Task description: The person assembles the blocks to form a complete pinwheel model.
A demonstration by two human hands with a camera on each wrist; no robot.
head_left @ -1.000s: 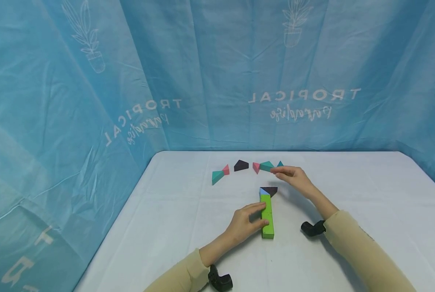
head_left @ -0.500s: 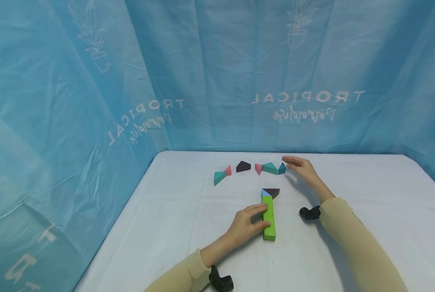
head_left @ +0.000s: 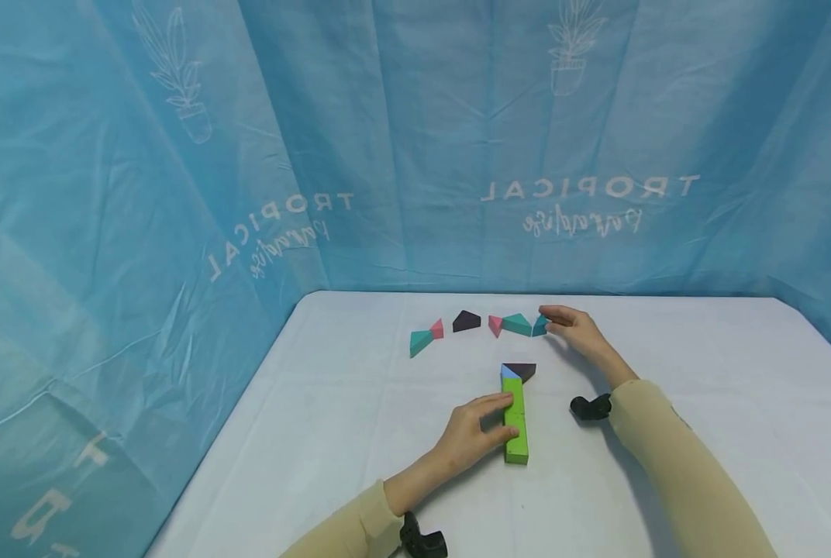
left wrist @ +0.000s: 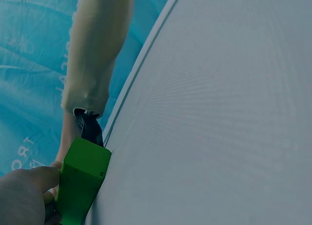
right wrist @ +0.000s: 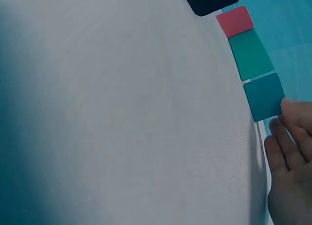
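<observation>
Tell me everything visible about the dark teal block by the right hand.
The dark teal block looks smooth and wedge-shaped, squarish from the right wrist. It lies far back on the white table, a thin gap right of the sea-green block; a fingertip of the right hand appears to touch its edge.

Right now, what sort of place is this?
Probably a little booth set up for recording: a printed blue curtain hangs behind and beside a white table, where coloured blocks lie, and black gadgets, perhaps cameras, sit at both wrists.
</observation>
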